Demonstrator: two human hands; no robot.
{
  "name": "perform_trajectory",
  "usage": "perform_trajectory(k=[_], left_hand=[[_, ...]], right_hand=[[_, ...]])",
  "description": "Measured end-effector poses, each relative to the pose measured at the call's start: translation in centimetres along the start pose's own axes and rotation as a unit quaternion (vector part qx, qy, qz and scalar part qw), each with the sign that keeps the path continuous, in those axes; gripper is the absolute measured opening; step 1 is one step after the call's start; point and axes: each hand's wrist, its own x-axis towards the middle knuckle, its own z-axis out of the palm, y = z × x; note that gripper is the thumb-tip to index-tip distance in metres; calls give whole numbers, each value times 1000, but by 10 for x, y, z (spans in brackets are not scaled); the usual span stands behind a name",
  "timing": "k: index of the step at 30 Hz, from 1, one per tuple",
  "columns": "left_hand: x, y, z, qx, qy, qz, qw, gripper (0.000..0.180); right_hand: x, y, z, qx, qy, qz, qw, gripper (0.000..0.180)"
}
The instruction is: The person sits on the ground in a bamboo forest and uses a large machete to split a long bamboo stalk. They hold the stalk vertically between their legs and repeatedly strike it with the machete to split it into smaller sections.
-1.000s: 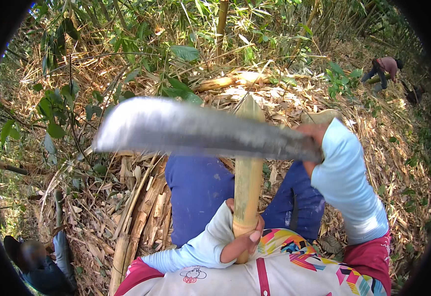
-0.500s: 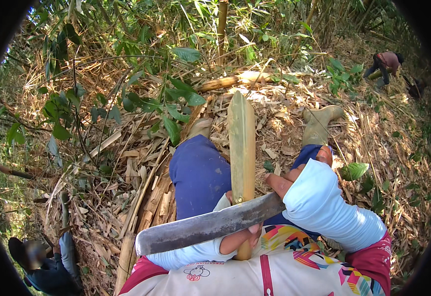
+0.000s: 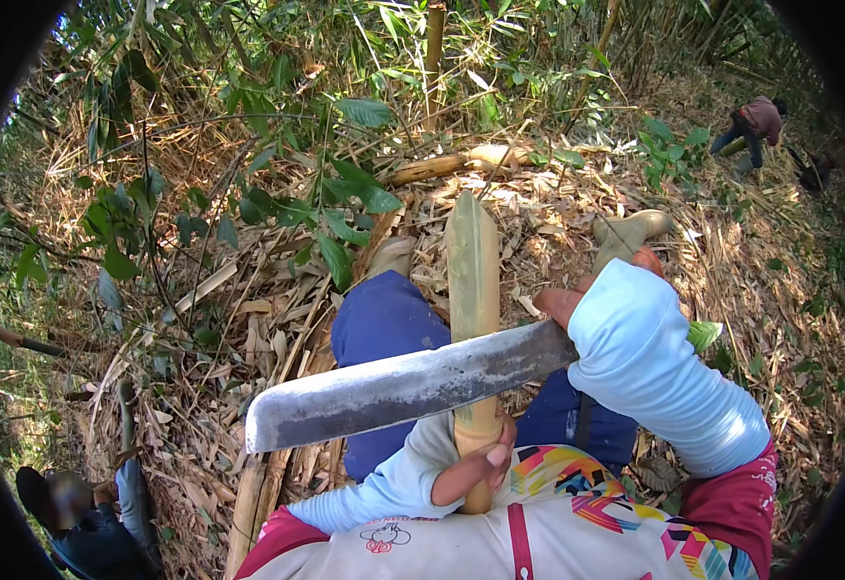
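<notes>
My left hand (image 3: 480, 474) is wrapped round the lower end of a pale green-yellow bamboo piece (image 3: 475, 280), held upright before my body. Its far end is cut to a point, with a groove running down the face. In my right hand (image 3: 566, 302) is a machete (image 3: 413, 387); the handle is hidden behind my fingers and the light blue sleeve. The broad, dark-faced blade extends left and lies across the bamboo in view, above my left hand. Whether blade and bamboo touch I cannot tell.
Dry bamboo leaves and strips (image 3: 509, 222) cover the ground between my boots (image 3: 630, 232). A cut log (image 3: 451, 164) lies ahead. Leafy branches (image 3: 335, 203) hang at left. One person (image 3: 94, 522) sits at lower left; another person (image 3: 759, 121) bends over at far right.
The machete has moved up and away from my body, now crossing the bamboo higher. My right hand has risen with it. My left hand still grips the bamboo's lower end.
</notes>
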Motion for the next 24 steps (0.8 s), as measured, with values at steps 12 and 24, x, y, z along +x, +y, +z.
perform_trajectory(k=[12,24], left_hand=[[0,1,3,-5,2,21,1000,40],[-5,-3,1,4,-7,24,1000,41]], right_hand=[[8,8,-7,-21,10,0,1000,36],[45,44,-17,100,170,104,975,21]])
